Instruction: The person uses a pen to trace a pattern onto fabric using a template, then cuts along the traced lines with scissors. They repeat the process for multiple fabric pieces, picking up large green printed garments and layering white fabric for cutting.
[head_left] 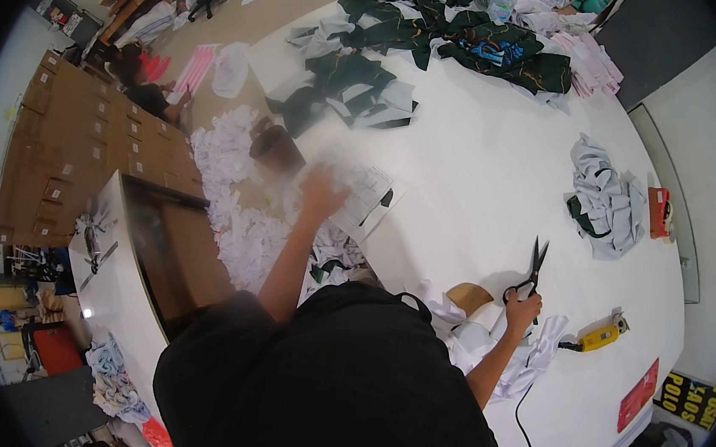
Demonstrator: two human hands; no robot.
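Observation:
Black-handled scissors (534, 269) are held in my right hand (523, 311), blades slightly apart and pointing away from me over the white table (471, 191). Beneath that wrist lie white fabric pieces (538, 358) and a brown rounded piece (469, 297). My left hand (324, 191) reaches to the table's left edge, beside a printed paper sheet (366, 197). A hazy patch blurs its fingers, so I cannot tell whether it grips anything. Dark green patterned cloth pieces (349, 78) are spread beyond it.
A yellow corded cutter (599, 337) lies at the right, its black cord running toward me. A grey cloth heap (605, 203) sits farther back. White scraps (242, 235) cover the floor at left, near stacked cardboard boxes (83, 157). Another person (144, 90) handles pink striped material.

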